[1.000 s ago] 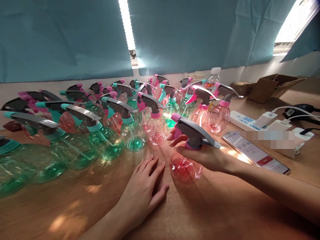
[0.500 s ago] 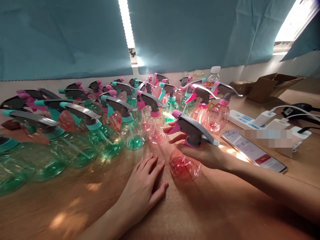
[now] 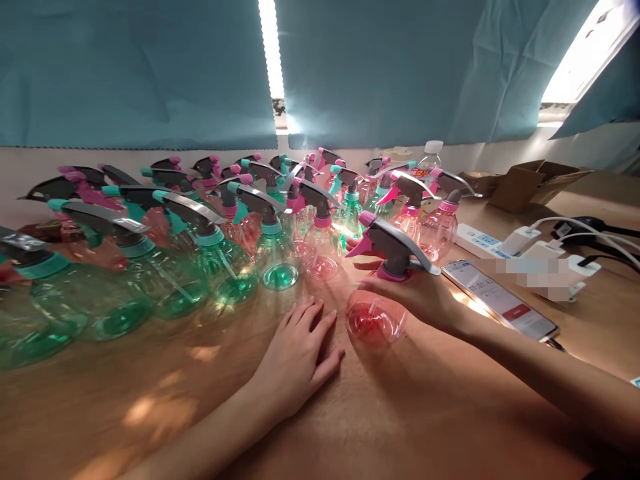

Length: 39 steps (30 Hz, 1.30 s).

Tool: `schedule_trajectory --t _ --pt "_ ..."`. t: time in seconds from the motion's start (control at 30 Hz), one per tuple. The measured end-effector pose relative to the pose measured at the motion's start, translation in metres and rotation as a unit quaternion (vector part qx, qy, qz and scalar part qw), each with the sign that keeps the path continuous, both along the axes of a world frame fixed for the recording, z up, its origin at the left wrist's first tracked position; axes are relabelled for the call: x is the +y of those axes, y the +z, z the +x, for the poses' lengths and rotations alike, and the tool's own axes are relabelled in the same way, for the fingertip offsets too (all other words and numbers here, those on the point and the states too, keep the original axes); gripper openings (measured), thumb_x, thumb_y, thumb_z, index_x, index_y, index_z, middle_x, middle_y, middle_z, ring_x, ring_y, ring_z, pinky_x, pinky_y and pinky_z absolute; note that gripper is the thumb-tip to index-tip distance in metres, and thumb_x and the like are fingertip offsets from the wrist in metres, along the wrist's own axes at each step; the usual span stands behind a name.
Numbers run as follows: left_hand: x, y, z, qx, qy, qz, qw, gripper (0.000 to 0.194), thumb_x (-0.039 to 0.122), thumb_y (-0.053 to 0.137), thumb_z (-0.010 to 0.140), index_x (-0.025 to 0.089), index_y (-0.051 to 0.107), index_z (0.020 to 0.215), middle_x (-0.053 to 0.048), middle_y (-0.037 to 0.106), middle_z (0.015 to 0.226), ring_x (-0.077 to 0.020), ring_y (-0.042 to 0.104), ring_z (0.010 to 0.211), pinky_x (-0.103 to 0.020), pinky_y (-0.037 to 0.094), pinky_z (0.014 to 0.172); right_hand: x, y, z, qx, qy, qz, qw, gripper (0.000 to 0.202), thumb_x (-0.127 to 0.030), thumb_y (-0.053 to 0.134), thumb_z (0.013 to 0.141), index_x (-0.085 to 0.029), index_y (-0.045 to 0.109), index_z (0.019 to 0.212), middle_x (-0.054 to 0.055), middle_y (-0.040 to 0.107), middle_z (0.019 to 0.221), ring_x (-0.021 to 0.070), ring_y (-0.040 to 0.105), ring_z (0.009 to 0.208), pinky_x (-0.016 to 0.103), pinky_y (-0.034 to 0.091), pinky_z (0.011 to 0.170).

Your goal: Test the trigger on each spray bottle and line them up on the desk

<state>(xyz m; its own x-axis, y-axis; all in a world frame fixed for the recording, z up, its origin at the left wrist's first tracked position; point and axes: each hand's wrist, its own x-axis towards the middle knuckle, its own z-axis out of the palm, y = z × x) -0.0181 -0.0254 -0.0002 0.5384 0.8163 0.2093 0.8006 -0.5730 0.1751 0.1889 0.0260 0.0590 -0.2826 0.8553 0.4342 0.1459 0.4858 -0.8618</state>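
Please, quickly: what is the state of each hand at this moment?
Left hand: open, palm down on the table, holding nothing.
Right hand: closed around the upper part of a pink spray bottle.

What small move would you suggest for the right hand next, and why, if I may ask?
Perhaps ease the pink spray bottle towards the pink bottles behind it, since the right hand grips it near the top, closer to the person than those.
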Motion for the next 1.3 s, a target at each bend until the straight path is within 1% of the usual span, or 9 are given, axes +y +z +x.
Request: schedule_trajectory --t 0.07,0.1,0.23,0.37,0.47,0.7,0.9,1.17,1.3 --pt "0.0 0.0 0.001 0.004 0.001 0.0 1.0 0.044 0.035 0.057 0.093 0.013 0.056 0.131 -0.018 0.053 0.14 -0.0353 0.045 0.131 -0.055 0.037 0.107 0.0 -0.003 0.005 -0.032 -0.014 0.029 0.999 0.018 -0.038 0.074 0.076 -0.026 0.065 0.086 0.006 0.067 0.111 0.0285 0.064 0.108 0.047 0.058 0.088" --pt "0.0 0.001 0.001 0.006 0.002 -0.001 1.0 0.044 0.034 0.057 0.093 0.012 0.056 0.131 -0.019 0.052 0.14 -0.0353 0.045 0.131 -0.055 0.037 0.107 0.0 -0.005 0.008 -0.059 -0.024 0.04 0.997 0.019 -0.042 0.073 0.077 -0.026 0.066 0.082 0.006 0.068 0.106 0.0288 0.065 0.104 0.048 0.058 0.085" --pt "-0.001 0.001 0.001 0.008 0.001 -0.004 1.0 0.043 0.029 0.056 0.094 0.009 0.056 0.132 -0.021 0.052 0.139 -0.0358 0.045 0.131 -0.055 0.037 0.106 -0.007 -0.008 0.024 -0.179 -0.067 0.057 0.98 0.024 -0.049 0.071 0.079 -0.026 0.064 0.082 0.004 0.068 0.086 0.0277 0.066 0.088 0.05 0.057 0.079" --pt "-0.001 0.0 0.0 0.004 -0.001 0.0 1.0 0.043 0.029 0.057 0.093 0.009 0.057 0.131 -0.021 0.053 0.139 -0.0362 0.046 0.13 -0.056 0.039 0.104 -0.019 -0.009 0.033 -0.206 -0.089 0.074 0.972 0.037 -0.049 0.077 0.073 -0.024 0.062 0.097 0.006 0.068 0.097 0.0269 0.065 0.091 0.046 0.055 0.081" --pt "-0.001 0.0 0.0 0.002 -0.002 0.001 1.0 0.042 0.028 0.057 0.093 0.01 0.057 0.131 -0.021 0.053 0.138 -0.0363 0.046 0.13 -0.056 0.039 0.104 -0.018 -0.011 0.036 -0.205 -0.115 0.082 0.969 0.041 -0.05 0.075 0.074 -0.022 0.062 0.101 0.007 0.069 0.1 0.0268 0.065 0.092 0.044 0.054 0.08" --pt "0.001 0.0 0.0 0.002 -0.003 0.001 1.0 0.041 0.027 0.056 0.093 0.009 0.058 0.129 -0.021 0.055 0.136 -0.0369 0.046 0.13 -0.055 0.039 0.105 0.027 -0.015 0.041 -0.215 -0.175 0.061 0.959 0.059 -0.059 0.074 0.07 -0.014 0.065 0.107 0.015 0.066 0.107 0.0315 0.064 0.099 0.048 0.053 0.084" --pt "0.002 0.0 -0.002 0.012 -0.009 0.004 1.0 0.042 0.028 0.054 0.094 0.01 0.056 0.132 -0.02 0.054 0.137 -0.0361 0.046 0.13 -0.057 0.04 0.104 0.061 -0.01 0.034 -0.203 -0.187 0.036 0.96 0.081 -0.054 0.077 0.069 -0.002 0.055 0.127 0.023 0.064 0.12 0.0337 0.063 0.109 0.051 0.049 0.095" --pt "0.003 -0.001 -0.005 0.008 -0.01 0.012 1.0 0.041 0.029 0.052 0.095 0.013 0.057 0.132 -0.018 0.054 0.137 -0.0366 0.047 0.129 -0.058 0.04 0.104 0.085 -0.006 0.029 -0.202 -0.168 0.03 0.965 0.078 -0.05 0.076 0.071 -0.004 0.054 0.13 0.024 0.061 0.127 0.0353 0.06 0.114 0.051 0.047 0.097" --pt "0.005 -0.001 -0.004 0.001 -0.014 0.017 1.0 0.04 0.029 0.052 0.095 0.013 0.058 0.131 -0.018 0.055 0.135 -0.0367 0.048 0.127 -0.058 0.042 0.103 0.094 -0.006 0.029 -0.195 -0.161 0.034 0.967 0.069 -0.047 0.077 0.071 -0.01 0.059 0.126 0.021 0.061 0.128 0.0373 0.059 0.116 0.053 0.046 0.096"
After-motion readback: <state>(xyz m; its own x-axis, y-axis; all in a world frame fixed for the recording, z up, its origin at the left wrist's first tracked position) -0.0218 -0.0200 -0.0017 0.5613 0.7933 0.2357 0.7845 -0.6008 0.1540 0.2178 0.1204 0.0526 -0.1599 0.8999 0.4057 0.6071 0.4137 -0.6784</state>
